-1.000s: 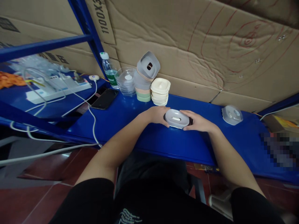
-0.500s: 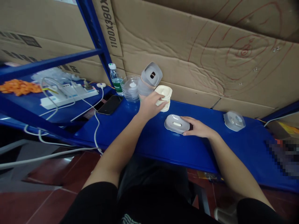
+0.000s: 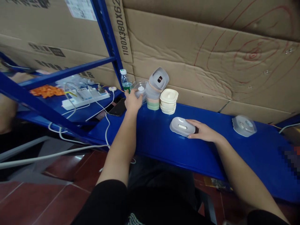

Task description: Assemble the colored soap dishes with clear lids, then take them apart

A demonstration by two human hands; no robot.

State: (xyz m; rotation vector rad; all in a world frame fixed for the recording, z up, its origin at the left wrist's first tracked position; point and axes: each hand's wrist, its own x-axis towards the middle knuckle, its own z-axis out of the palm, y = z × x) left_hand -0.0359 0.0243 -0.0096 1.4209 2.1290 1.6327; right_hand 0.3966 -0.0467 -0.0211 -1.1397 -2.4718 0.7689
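My right hand (image 3: 203, 131) grips the right end of a grey oval plastic shell (image 3: 176, 124) with a cream-white oval piece (image 3: 182, 127) at its middle; the shell rests on the blue tabletop. At the back left, my left hand (image 3: 133, 100) reaches the near side of the stacked clear plastic covers (image 3: 143, 90), its fingers apart and partly over them. Whether it grips one is hard to see. Just right of that stand piled grey shells (image 3: 153, 90) above pink and green ones (image 3: 153, 105), then a stack of cream lids (image 3: 168, 101).
A water bottle (image 3: 126, 82) and a black phone (image 3: 116, 107) are at the back left. Beyond the blue post lie a white power strip (image 3: 78, 99), cables and orange pieces (image 3: 48, 91). One clear cover assembly (image 3: 244, 126) sits at the right. Cardboard (image 3: 187, 47) backs the table.
My left hand has left the cream lids and moved left to the clear covers. My right hand stays on the grey shell. The view has shifted slightly left.
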